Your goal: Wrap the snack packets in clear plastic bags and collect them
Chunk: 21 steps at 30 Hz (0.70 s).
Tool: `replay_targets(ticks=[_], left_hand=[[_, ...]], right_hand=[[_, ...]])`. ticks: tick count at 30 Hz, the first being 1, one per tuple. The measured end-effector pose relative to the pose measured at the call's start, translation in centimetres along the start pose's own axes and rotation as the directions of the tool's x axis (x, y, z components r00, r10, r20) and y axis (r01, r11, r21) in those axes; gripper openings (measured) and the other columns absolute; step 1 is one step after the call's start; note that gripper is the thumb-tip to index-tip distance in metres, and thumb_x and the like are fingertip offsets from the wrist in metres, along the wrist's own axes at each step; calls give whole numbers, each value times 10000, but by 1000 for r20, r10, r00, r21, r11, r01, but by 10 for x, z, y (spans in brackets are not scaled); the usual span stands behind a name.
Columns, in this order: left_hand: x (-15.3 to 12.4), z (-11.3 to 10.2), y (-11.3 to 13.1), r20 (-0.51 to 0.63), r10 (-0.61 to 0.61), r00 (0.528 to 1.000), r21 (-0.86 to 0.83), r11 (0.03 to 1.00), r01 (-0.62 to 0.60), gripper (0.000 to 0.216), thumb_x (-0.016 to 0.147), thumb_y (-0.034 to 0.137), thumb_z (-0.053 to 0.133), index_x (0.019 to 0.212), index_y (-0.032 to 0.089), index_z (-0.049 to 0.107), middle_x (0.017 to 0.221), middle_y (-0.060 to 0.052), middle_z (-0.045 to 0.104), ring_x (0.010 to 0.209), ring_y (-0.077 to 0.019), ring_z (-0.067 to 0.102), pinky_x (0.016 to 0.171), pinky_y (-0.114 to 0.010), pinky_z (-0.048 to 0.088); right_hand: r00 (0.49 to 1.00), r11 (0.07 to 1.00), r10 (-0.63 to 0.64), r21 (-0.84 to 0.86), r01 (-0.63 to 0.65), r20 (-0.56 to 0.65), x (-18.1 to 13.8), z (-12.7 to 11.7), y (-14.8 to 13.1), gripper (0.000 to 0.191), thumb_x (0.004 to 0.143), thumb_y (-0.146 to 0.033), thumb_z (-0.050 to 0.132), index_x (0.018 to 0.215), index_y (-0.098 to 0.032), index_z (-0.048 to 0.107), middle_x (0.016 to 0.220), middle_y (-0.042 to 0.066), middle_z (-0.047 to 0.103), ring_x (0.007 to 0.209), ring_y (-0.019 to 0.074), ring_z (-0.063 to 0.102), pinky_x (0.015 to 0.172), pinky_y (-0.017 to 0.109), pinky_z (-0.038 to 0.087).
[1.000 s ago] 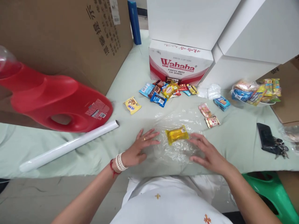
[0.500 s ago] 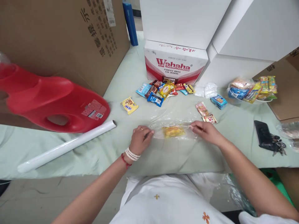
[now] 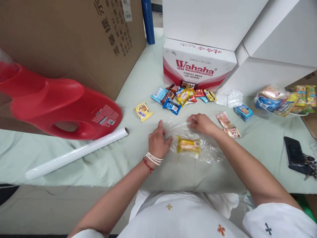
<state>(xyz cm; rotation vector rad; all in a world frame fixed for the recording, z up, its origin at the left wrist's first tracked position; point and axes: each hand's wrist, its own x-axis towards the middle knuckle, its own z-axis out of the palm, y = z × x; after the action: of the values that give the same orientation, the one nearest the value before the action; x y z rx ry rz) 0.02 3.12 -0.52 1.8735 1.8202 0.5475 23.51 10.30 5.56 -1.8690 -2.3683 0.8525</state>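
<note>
Fingers of the left hand [image 3: 157, 142] are pressing flat on the clear plastic bag [image 3: 198, 145]. Right hand [image 3: 201, 123] fingers are curling, pinching its far edge. A yellow snack packet [image 3: 188, 145] is lying inside, between both hands.

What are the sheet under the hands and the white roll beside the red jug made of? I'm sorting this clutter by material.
The sheet looks like thin clear plastic film: see-through, crinkled, glinting, wrapped loosely about the yellow snack packet. Both the left hand and the right hand touch it. The white roll looks like smooth, slightly glossy rolled film or paper; which one is unclear.
</note>
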Motion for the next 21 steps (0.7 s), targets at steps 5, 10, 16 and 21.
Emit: replay_targets(ticks=[5, 10, 16, 21], left_hand=[[4, 0, 2, 81, 42, 996, 60, 997, -47, 436, 924, 367, 536, 1304, 198, 665, 783, -68, 700, 949, -319, 666, 919, -490, 440], [-12, -11, 8, -148, 196, 969, -11, 980, -200, 544, 860, 337, 547, 1391, 244, 626, 1249, -129, 652, 1239, -340, 541, 1086, -545, 399], [-21, -15, 17, 41, 602, 797, -7, 798, -602, 216, 895, 425, 624, 1018, 352, 786, 1431, -13, 606, 1566, -358, 199, 1261, -639, -35], [-8, -7, 31, 58, 540, 839, -33, 841, -539, 199, 935, 367, 598, 901, 320, 788, 1368, -3, 653, 1556, -314, 264, 1275, -620, 46]], right_hand=[[980, 948, -193, 249, 200, -52, -41, -7, -7, 227, 933, -274, 534, 989, -198, 741, 794, -2, 698, 679, 145, 568, 684, 249, 403], [975, 960, -153, 209, 185, -160, -54, -3, -4, 237, 957, -267, 512, 998, -186, 731, 859, 37, 706, 711, 164, 581, 723, 269, 434], [953, 993, -108, -80, 89, -282, -25, 6, 11, 599, 909, -467, 692, 1393, -128, 597, 1214, 179, 669, 1218, 334, 519, 1026, 412, 419], [993, 995, 11, -98, -23, -121, -1, 11, 16, 380, 849, -328, 762, 1168, -131, 699, 992, 130, 723, 1113, 296, 580, 929, 340, 429]])
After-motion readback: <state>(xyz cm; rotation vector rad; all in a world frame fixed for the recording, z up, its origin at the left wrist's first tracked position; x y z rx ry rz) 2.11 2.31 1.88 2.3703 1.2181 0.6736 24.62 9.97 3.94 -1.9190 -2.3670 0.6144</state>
